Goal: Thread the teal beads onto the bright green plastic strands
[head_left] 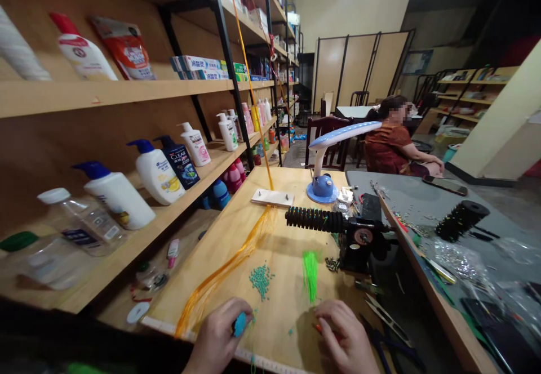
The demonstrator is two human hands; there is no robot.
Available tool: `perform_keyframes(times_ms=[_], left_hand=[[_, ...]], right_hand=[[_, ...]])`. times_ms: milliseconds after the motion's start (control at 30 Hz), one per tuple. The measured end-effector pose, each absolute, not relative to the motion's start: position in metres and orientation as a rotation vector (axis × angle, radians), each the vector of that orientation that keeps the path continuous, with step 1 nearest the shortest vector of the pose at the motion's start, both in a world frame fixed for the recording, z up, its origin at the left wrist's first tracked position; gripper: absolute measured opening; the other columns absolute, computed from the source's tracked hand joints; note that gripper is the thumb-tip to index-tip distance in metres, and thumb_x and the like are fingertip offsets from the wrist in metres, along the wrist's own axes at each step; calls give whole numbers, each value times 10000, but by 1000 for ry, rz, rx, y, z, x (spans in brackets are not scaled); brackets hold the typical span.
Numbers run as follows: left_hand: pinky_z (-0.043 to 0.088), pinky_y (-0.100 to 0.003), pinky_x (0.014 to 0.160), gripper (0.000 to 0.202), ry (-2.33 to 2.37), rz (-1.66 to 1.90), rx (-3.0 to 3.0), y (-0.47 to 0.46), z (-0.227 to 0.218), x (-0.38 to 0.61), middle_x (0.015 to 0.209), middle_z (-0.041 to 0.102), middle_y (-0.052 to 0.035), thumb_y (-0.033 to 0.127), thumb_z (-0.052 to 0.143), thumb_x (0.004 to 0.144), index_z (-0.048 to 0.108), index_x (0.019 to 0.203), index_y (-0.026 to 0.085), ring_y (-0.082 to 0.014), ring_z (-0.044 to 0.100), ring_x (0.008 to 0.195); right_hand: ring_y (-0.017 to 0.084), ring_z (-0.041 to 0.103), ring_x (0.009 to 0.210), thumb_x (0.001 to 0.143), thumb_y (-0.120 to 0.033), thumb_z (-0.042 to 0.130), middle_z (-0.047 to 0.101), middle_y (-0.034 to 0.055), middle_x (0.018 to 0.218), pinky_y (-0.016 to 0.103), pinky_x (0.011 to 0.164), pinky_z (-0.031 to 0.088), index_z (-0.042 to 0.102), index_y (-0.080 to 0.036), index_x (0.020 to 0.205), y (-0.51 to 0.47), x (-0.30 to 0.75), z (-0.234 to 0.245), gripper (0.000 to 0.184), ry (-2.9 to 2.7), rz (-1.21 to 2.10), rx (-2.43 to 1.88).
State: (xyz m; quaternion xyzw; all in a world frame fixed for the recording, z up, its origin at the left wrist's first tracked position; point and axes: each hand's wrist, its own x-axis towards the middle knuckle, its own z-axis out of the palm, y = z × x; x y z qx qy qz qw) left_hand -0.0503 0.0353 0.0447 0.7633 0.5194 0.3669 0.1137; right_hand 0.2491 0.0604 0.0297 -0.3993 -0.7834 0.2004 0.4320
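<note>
My left hand (220, 332) is closed around a small blue object (239, 324) whose kind I cannot make out; a thin green thread (253, 357) hangs beside it. My right hand (344, 334) is curled over the table, with a tiny orange piece (318, 327) at its fingertips. Beyond the right hand lies a bundle of bright green strands (310, 275). A heap of small teal beads (261, 280) sits between and beyond both hands. Orange threads (236, 258) run across the wooden table (211, 250) from under a pale flat bar (273, 197).
A black machine with a ribbed shaft (315, 219) stands at the right, pliers (389, 340) before it. Behind is a blue desk lamp (322, 188). Shelves (203, 174) with bottles line the left. A seated person (389, 143) is beyond the grey table (486, 222).
</note>
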Motion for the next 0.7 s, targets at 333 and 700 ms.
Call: perform_keyframes(times_ms=[333,700], left_hand=[[502,-182,612,181,1668,1008,2275,11,17,-63,744,671,-1,97,498,886,629,833,210,-133,668,671],[546,-169,653,152,1759,1140,2308,0,8,-69,815,726,-10,193,537,912,681,895,238,-145,710,714]], right_hand=[[169,657,817,939,-159,481,683,37,855,265,731,539,590,-220,907,51,245,24,128,-2010,469,-983],[172,651,835,929,-131,474,678,32,880,283,747,541,572,-235,967,53,232,19,148,-2105,475,-917]])
